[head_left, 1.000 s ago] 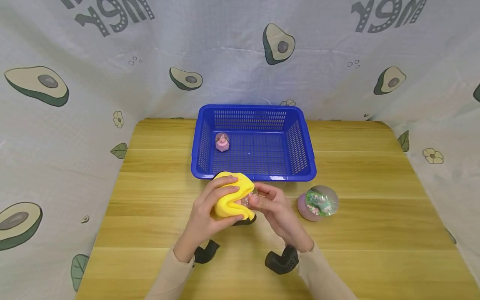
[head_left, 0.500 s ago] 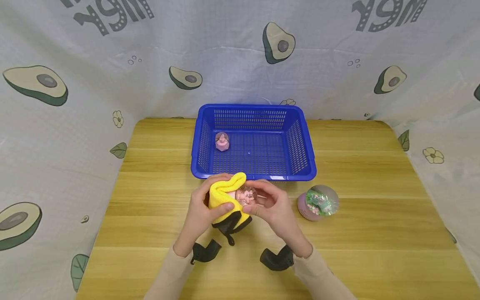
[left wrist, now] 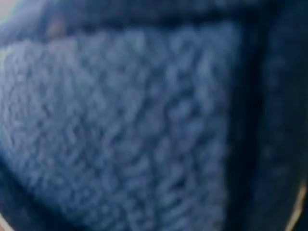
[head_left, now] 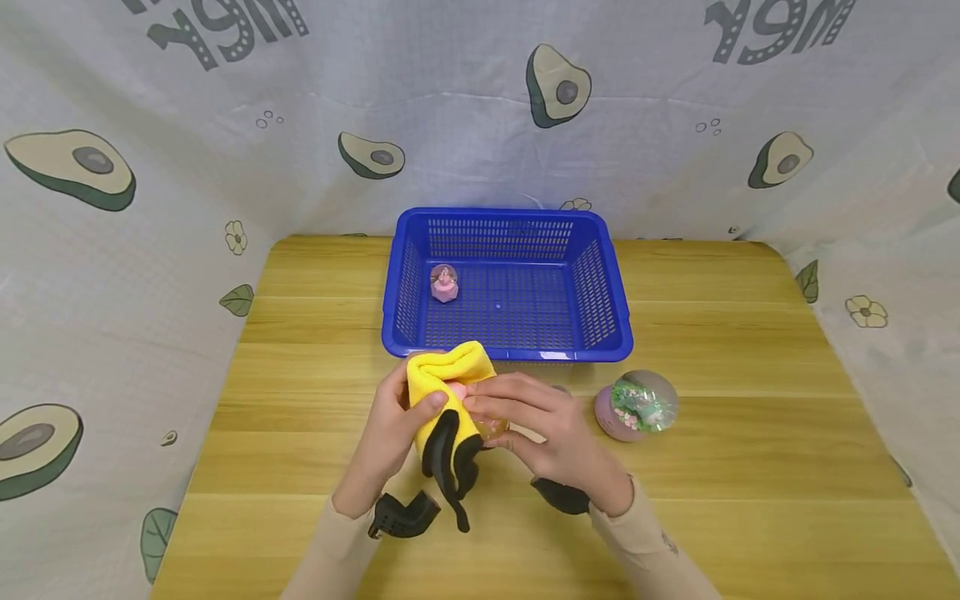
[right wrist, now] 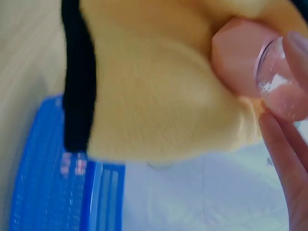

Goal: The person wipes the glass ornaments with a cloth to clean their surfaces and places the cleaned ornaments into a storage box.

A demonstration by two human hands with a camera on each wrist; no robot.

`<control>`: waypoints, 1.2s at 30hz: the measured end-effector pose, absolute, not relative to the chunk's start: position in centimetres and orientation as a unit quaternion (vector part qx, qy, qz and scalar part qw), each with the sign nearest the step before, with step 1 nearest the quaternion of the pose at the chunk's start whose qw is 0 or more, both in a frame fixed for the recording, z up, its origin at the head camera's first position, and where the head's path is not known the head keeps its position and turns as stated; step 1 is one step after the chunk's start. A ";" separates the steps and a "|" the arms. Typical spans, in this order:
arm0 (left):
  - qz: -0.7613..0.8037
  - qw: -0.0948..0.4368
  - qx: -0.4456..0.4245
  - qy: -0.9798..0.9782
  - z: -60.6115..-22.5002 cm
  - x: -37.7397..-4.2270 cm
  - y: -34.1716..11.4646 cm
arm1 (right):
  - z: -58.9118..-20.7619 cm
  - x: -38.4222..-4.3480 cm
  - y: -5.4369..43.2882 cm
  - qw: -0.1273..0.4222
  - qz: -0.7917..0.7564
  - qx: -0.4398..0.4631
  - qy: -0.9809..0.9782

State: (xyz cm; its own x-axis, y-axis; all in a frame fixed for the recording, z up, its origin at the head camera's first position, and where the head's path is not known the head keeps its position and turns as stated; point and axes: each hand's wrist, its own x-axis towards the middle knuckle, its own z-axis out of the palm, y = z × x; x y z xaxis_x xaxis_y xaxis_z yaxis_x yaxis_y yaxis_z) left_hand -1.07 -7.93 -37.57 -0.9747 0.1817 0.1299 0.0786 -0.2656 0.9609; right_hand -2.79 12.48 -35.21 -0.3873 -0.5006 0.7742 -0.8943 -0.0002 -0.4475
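In the head view, my left hand [head_left: 386, 437] grips a folded yellow cloth [head_left: 429, 375] with black edging. Inside its fold is a small snow globe [right wrist: 238, 60], whose faceted pink base pokes out in the right wrist view. My right hand [head_left: 558, 429] pinches the clear dome between thumb and fingers. Those fingers cover much of the globe in the head view. Blurred fleecy fabric [left wrist: 125, 125] fills the left wrist view, so my left fingers cannot be made out there.
Behind the hands stands a blue plastic basket [head_left: 506, 356], with a small pink snow globe [head_left: 444, 285] at its left. A larger snow globe with a lilac base [head_left: 633, 407] lies tilted on the wooden table [head_left: 750, 458], right of my right hand. A patterned curtain [head_left: 465, 100] hangs behind.
The cloth has turned and shifted slightly left, its black edge now hanging toward me. My right fingers have moved from the dome's far side to over its top, near the base.
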 end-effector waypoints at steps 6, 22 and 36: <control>0.762 0.003 0.137 0.633 -37.6 -0.7 -7.6 | -35.5 -3.0 12.9 0.226 0.475 0.514 -0.677; 0.590 -0.191 0.294 0.727 -36.5 -0.6 -6.9 | -36.9 -1.9 13.2 0.036 0.742 0.322 -0.587; 0.481 -0.304 0.372 0.734 -36.5 -1.2 -6.1 | -36.3 -2.2 13.2 -0.239 0.848 0.139 -0.452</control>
State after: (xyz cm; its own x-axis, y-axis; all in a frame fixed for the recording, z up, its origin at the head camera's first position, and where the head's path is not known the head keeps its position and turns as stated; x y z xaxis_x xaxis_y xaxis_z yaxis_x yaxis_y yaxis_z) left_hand -1.25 -6.07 -36.45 -0.5390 0.2541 0.8030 0.8377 0.2611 0.4797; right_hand -2.18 13.17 -36.30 -0.8467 -0.5317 0.0193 0.2799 -0.4760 -0.8337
